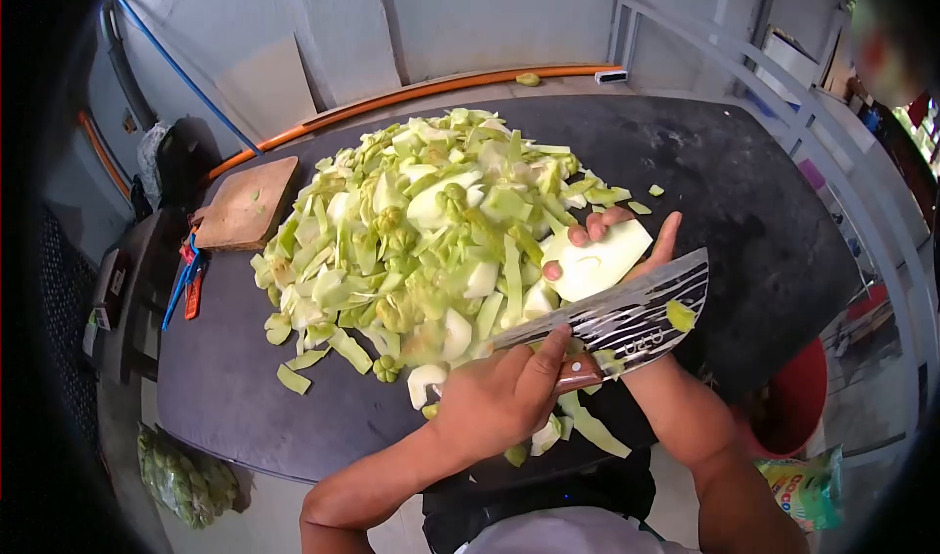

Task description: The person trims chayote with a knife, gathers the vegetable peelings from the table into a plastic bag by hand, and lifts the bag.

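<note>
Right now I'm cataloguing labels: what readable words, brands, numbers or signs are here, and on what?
"COCO", apparently: green plastic bag; other print unreadable.
Wide metal cleaver with brown wooden handle: blade marking too blurred.
Small dark rectangular box: markings too small to read.

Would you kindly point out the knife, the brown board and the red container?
Knife (pixel 641 309): head view, middle of the blade.
Brown board (pixel 247 203): head view, its broad face.
Red container (pixel 809 387): head view, its wall.

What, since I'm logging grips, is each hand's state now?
Left hand: closed, holding a broad-bladed knife.
Right hand: curled, holding a pale vegetable.
</note>
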### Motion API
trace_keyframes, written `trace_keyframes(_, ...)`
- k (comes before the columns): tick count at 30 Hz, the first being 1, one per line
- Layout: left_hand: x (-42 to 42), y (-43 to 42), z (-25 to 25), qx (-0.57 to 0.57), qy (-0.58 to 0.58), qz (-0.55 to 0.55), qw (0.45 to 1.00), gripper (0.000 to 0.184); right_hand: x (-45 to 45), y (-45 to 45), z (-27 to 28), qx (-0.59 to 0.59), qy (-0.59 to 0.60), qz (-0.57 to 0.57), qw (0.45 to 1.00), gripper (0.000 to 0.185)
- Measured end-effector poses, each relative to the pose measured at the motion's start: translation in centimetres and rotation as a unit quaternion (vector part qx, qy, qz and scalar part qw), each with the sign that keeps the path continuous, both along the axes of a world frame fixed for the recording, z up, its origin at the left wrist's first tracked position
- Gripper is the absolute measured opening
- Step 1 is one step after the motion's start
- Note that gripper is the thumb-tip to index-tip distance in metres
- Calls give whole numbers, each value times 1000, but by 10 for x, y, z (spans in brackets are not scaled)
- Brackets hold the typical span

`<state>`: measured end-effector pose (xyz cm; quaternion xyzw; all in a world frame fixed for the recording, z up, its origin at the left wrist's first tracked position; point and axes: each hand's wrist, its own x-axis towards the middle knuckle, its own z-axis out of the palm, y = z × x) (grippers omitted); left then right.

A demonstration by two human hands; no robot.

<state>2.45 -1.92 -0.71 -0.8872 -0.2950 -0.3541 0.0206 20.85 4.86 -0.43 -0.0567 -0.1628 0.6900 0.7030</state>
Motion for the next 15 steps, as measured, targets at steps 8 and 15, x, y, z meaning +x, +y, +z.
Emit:
trace_keyframes(8, -1, -1, 0, -2, 15, -6, 1000, 62, 7, 4, -8, 69, -42, -28, 996, 72)
trace_keyframes(15, 0, -1, 1, -10, 37, 10, 999, 60, -1, 2, -16, 117, -26, -26, 992, 71)
